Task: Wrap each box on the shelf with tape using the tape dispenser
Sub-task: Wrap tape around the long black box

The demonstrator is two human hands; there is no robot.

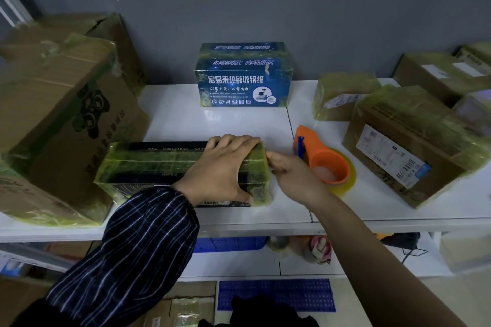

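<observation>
A long black box (159, 167) wrapped in yellowish tape lies on the white shelf (239, 125). My left hand (223, 167) grips its right end, fingers curled over the far edge and thumb on the near side. My right hand (289, 172) touches the box's right end face with its fingertips; whether it pinches tape there I cannot tell. The orange tape dispenser (324, 159) with a roll of clear tape stands on the shelf just right of my right hand, not held.
A blue printed box (243, 79) stands at the back against the grey wall. Large taped cardboard boxes (61, 125) fill the left, and several taped parcels (409, 141) the right. A lower shelf holds a blue crate (228, 244) and tape rolls.
</observation>
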